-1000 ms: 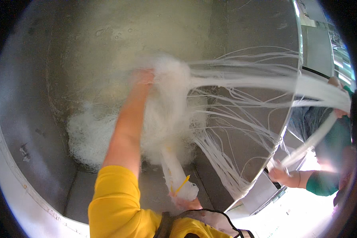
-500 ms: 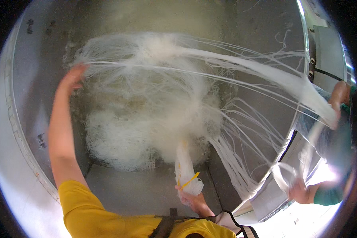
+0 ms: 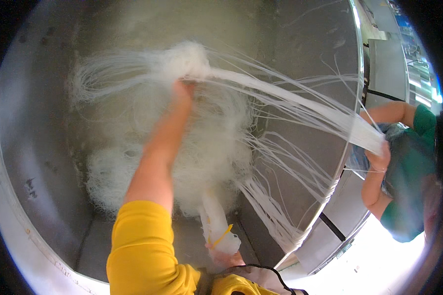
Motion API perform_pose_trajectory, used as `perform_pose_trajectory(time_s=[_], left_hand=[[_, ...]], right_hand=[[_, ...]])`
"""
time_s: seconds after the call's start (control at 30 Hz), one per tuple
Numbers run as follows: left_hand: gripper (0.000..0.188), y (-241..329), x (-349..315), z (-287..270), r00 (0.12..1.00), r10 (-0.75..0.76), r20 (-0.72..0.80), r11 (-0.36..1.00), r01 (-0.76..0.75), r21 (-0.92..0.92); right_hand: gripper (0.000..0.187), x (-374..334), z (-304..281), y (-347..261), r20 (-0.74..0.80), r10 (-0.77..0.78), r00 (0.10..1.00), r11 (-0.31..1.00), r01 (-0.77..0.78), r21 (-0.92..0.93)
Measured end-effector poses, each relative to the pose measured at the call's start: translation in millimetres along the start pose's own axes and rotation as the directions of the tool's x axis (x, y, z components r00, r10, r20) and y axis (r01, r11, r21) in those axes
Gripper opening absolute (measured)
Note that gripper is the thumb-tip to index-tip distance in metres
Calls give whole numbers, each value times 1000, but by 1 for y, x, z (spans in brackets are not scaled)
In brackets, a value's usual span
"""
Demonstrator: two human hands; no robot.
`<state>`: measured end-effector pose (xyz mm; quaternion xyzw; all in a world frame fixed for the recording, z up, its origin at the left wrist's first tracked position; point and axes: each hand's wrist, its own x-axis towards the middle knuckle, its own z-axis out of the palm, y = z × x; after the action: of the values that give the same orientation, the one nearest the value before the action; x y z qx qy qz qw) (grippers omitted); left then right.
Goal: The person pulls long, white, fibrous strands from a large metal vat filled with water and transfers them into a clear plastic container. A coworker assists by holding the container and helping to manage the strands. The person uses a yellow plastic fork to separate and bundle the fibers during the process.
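A thick bundle of long white strands (image 3: 280, 96) runs from a bunched clump (image 3: 188, 58) over the cloudy water to a co-worker's hand at the right. My left hand (image 3: 184, 87), arm stretched far out, is closed on the underside of that clump; its fingers are partly buried in the strands. Near my body my right hand (image 3: 225, 257) grips the end of a second white strand bundle (image 3: 214, 221), which has a yellow tie (image 3: 223, 236) around it. The upper part of this bundle goes into the cloudy water.
A deep grey metal tub (image 3: 29, 162) surrounds the work. Loose strands (image 3: 118, 172) float in it, and others (image 3: 275, 216) drape over its right rim. A co-worker in a green sleeve (image 3: 401, 219) stands beyond that rim, a hand (image 3: 379, 156) on the bundle.
My left hand has moved from the far left loop of strands rightward to the clump. The co-worker's lower hand has come up to the bundle. My right hand still holds the tied bundle.
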<state>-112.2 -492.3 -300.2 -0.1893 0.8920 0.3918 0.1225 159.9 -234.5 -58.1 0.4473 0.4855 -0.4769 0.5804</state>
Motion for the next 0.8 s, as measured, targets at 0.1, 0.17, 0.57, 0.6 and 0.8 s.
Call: perform_pose_trajectory(time_s=[0.1, 0.17, 0.57, 0.6, 0.8], left_hand=[[30, -101, -20, -46, 928, -331, -169, 943, 332, -28], [31, -189, -44, -104, 871, -462, -169, 793, 491, 362], [37, -149, -157, -214, 912, -320, 258, 760, 84, 644], [33, -98, -141, -187, 969, -241, 62, 851, 181, 492], [39, -91, -82, 47, 959, 205, 198, 979, -204, -24]], right_hand=[[33, -2, 5, -9, -58, 6, 998, 1000, -5, 9], [31, -2, 11, -11, -108, -5, 994, 1000, 5, -2], [30, -1, 5, 8, 7, -28, 1000, 993, 26, 119], [31, 1, 2, 10, 10, -10, 1000, 993, 8, 114], [39, 5, 1, 6, -10, -23, 1000, 998, 23, -53]])
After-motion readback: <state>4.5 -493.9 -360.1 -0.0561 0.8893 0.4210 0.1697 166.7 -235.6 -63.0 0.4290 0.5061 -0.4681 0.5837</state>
